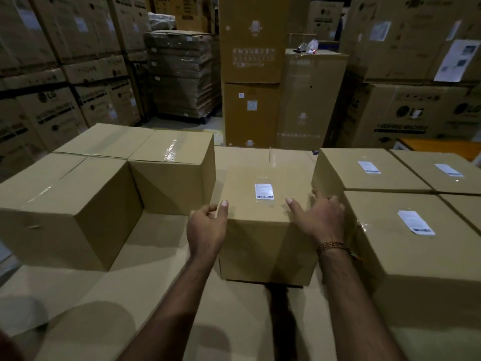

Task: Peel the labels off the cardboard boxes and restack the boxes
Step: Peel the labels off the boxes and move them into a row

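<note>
A plain cardboard box (263, 230) stands in the middle on a lower layer of boxes (145, 282). A white barcode label (264, 191) is stuck flat on its top. My left hand (207, 230) holds its near left top corner, thumb on top and fingers curled over the side. My right hand (317, 217) holds the right top edge, thumb on top and fingers down in the gap beside the neighbouring box. To the right are three boxes with white labels (416, 222) (369, 167) (449, 170) on top. At the left, boxes (65, 204) (171, 162) show no labels.
Tall stacks of large printed appliance cartons (406, 118) wall in the area on the left, right and behind. A wrapped pallet load (182, 74) stands at the back. A low gap lies between the left boxes and the middle box.
</note>
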Tool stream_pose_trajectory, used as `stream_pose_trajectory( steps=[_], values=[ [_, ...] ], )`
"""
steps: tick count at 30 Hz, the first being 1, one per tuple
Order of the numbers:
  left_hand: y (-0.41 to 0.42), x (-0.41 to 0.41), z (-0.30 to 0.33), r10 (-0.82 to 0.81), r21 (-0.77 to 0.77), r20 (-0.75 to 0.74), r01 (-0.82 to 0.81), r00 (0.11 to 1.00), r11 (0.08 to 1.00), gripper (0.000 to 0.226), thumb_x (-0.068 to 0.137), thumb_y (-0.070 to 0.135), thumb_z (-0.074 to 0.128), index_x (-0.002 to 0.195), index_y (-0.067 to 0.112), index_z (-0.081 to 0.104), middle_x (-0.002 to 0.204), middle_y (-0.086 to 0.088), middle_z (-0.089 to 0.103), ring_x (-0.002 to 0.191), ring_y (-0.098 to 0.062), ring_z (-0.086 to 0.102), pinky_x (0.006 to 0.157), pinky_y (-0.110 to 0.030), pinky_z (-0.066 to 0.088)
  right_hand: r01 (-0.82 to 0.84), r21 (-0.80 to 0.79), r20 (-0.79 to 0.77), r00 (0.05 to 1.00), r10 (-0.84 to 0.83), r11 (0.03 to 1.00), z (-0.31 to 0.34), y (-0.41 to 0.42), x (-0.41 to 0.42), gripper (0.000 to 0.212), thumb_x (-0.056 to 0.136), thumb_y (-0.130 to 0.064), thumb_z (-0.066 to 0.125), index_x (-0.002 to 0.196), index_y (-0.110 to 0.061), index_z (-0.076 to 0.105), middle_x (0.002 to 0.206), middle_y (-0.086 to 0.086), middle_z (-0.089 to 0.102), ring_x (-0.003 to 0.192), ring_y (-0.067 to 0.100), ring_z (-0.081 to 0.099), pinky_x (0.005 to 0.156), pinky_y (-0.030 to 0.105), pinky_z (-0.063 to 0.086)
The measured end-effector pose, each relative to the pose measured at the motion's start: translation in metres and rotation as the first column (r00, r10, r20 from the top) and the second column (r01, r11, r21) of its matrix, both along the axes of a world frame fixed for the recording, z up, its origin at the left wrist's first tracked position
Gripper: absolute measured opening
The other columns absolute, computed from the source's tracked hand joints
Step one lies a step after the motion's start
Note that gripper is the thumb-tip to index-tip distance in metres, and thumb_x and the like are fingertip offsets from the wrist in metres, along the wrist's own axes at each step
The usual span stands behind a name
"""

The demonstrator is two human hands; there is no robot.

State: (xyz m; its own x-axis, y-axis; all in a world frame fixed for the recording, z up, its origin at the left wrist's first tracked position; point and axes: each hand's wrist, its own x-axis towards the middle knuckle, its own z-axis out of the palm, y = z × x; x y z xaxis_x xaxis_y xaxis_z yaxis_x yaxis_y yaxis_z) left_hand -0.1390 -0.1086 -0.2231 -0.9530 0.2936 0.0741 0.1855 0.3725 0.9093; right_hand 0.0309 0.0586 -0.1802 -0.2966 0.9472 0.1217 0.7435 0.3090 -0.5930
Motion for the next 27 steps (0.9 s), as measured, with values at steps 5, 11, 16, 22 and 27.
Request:
stream_pose_trajectory(
  steps=[5, 11, 16, 22, 27],
  values=[
    [-0.05, -0.019, 0.011, -0.14, -0.04, 0.153, 0.148, 0.978, 0.988, 0.044, 0.093, 0.059, 0.07, 0.1, 0.017, 0.06, 0.099, -0.001, 0.067, 0.092, -0.02, 0.063, 0.068, -0.033, 0.047, -0.048, -0.058, 0.02, 0.999, 0.049, 0.997, 0.009, -0.063, 0.013, 0.074, 0.09, -0.076, 0.061, 0.141, -0.023, 0.058, 0.137, 0.008, 0.067, 0.126, 0.036, 0.061, 0.094, 0.042, 0.051],
    [-0.101, -0.043, 0.02, -0.254, -0.181, 0.125, 0.274, 0.959, 0.944, 0.069, 0.094, 0.061, 0.067, 0.144, 0.014, 0.056, 0.137, -0.007, 0.066, 0.12, -0.03, 0.064, 0.095, -0.039, 0.053, -0.008, 0.014, 0.003, 1.0, 0.008, 1.0, 0.014, -0.132, 0.013, 0.074, 0.092, -0.07, 0.063, 0.15, -0.024, 0.053, 0.143, 0.008, 0.063, 0.131, 0.033, 0.059, 0.099, 0.047, 0.052],
    [-0.146, -0.036, 0.026, -0.308, -0.151, 0.095, 0.32, 0.947, 0.935, 0.052, 0.101, 0.055, 0.061, 0.132, 0.016, 0.07, 0.121, -0.001, 0.074, 0.101, -0.022, 0.066, 0.08, -0.034, 0.048, -0.005, 0.03, 0.053, 0.999, 0.003, 1.0, 0.008, -0.171, 0.022, 0.086, 0.089, -0.077, 0.059, 0.159, -0.029, 0.042, 0.152, 0.01, 0.056, 0.14, 0.033, 0.052, 0.106, 0.051, 0.051],
    [-0.205, -0.006, 0.024, -0.237, -0.152, 0.053, 0.242, 0.97, 0.958, 0.055, 0.102, 0.056, 0.058, 0.137, 0.014, 0.067, 0.126, -0.004, 0.072, 0.101, -0.021, 0.064, 0.078, -0.034, 0.047, -0.087, 0.086, 0.036, 0.996, 0.084, 0.993, 0.004, -0.215, 0.041, 0.084, 0.09, -0.071, 0.064, 0.159, -0.027, 0.044, 0.151, 0.011, 0.055, 0.137, 0.034, 0.053, 0.104, 0.045, 0.05],
    [-0.253, 0.031, 0.023, -0.163, -0.135, 0.041, 0.167, 0.986, 0.977, 0.06, 0.101, 0.058, 0.058, 0.14, 0.013, 0.064, 0.129, -0.006, 0.07, 0.11, -0.024, 0.065, 0.086, -0.039, 0.053, -0.164, 0.13, 0.1, 0.983, 0.152, 0.978, 0.006, -0.25, 0.066, 0.079, 0.092, -0.068, 0.064, 0.157, -0.026, 0.045, 0.147, 0.011, 0.057, 0.133, 0.035, 0.056, 0.101, 0.043, 0.05]
  ],
)
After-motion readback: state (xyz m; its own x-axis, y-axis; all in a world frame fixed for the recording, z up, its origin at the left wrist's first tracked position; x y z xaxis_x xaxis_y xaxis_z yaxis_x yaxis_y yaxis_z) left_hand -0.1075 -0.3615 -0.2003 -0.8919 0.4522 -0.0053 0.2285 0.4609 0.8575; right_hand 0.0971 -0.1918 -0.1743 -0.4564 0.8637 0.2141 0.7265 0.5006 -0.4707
